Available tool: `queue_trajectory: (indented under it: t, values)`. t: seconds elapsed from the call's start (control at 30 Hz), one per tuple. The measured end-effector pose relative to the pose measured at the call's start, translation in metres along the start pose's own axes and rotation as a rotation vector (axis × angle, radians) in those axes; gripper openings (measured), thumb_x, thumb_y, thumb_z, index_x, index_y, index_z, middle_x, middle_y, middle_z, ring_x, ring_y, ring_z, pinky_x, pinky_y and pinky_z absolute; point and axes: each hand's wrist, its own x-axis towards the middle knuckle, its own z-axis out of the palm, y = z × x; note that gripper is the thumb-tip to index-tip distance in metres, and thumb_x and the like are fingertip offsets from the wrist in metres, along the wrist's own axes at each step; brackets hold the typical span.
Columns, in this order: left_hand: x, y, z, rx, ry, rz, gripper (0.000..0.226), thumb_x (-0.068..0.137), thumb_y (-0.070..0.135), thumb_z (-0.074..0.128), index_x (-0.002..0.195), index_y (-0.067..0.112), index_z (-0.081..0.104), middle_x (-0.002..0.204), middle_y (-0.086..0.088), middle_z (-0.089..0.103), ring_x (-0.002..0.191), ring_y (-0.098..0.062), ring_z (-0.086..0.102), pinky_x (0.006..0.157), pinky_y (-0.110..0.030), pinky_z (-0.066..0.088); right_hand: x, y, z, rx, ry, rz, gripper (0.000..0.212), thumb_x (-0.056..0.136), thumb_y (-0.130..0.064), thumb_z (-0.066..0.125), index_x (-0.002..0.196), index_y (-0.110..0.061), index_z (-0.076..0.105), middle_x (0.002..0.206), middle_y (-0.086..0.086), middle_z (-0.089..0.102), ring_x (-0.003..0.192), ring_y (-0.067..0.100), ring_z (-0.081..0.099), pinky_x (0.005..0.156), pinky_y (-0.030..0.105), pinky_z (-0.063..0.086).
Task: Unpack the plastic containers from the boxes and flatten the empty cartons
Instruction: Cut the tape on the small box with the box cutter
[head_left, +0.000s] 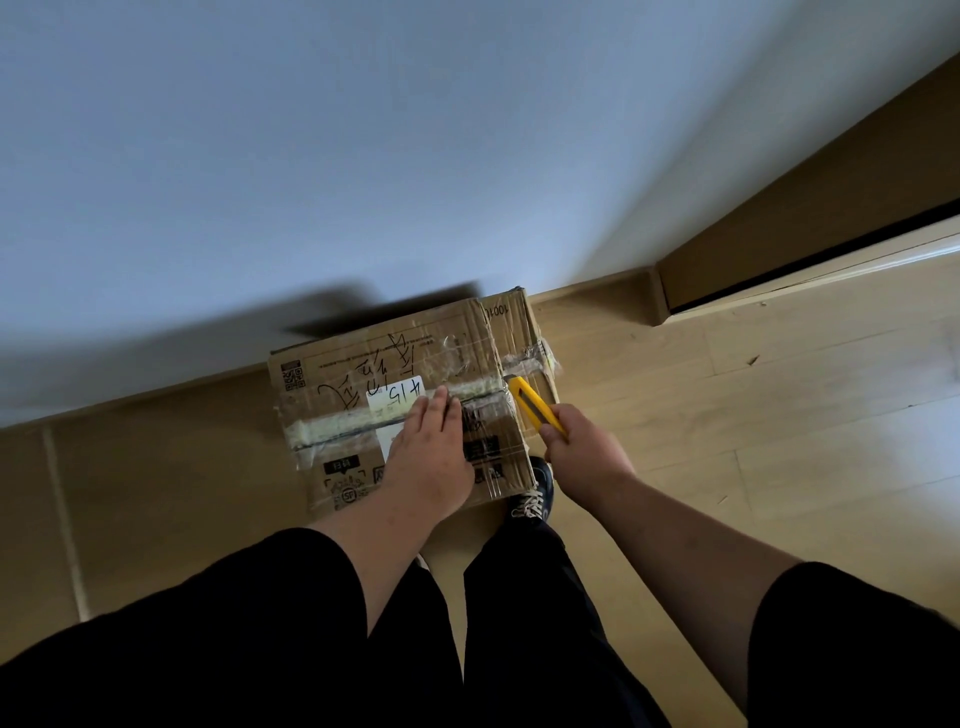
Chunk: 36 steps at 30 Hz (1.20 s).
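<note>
One box, one knife, two hands

One taped cardboard box — one yellow utility knife, one white label, one laced shoe.

A single head-worn wide-angle view looks steeply down from standing height, facing a pale wall that fills the upper frame. The cardboard box sits at centre, close below; the person's dark-clothed legs fill the bottom edge. Wooden floor spreads right, lines bowed by the lens.
</note>
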Motion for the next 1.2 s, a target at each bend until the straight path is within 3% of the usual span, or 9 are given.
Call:
queue_trajectory:
  t: [0.47,0.63,0.83,1.2]
  values:
    - [-0.001,0.0,0.0,0.005,-0.039,-0.02,0.083,0.096,0.028,0.047,0.157,0.019,-0.008,0.163,0.002,-0.019,0.15,-0.021,-0.017,0.122,-0.041,0.004,-0.002,-0.012,0.004,-0.099,0.019,-0.005,0.025,0.104,-0.033,0.039,0.124,-0.021,0.049,0.081,0.004,0.06,0.072,0.024,0.061,0.068,0.041,0.058]
    - [0.001,0.003,0.001,0.04,-0.113,-0.038,0.087,0.097,0.027,0.05,0.155,0.017,-0.014,0.161,-0.001,-0.027,0.149,-0.024,-0.022,0.123,-0.045,0.006,0.002,-0.015,-0.007,-0.212,0.006,-0.043,0.023,0.104,-0.031,0.039,0.122,-0.021,0.05,0.077,0.002,0.056,0.067,0.019,0.057,0.057,0.03,0.046]
    - [0.006,0.02,0.002,0.109,-0.217,-0.096,0.109,0.092,0.048,0.059,0.151,0.008,-0.023,0.155,-0.009,-0.039,0.145,-0.033,-0.029,0.123,-0.05,0.002,0.0,-0.012,-0.02,-0.345,-0.063,-0.037,0.019,0.104,-0.03,0.04,0.114,-0.02,0.053,0.075,-0.001,0.053,0.064,0.014,0.052,0.049,0.026,0.035]
    - [0.004,0.026,-0.001,0.081,-0.23,-0.127,0.106,0.094,0.035,0.06,0.15,0.006,-0.025,0.152,-0.01,-0.042,0.143,-0.034,-0.032,0.12,-0.052,0.002,-0.008,-0.002,-0.022,-0.315,-0.092,-0.026,0.018,0.105,-0.03,0.04,0.115,-0.019,0.051,0.077,0.0,0.053,0.064,0.012,0.052,0.049,0.025,0.034]
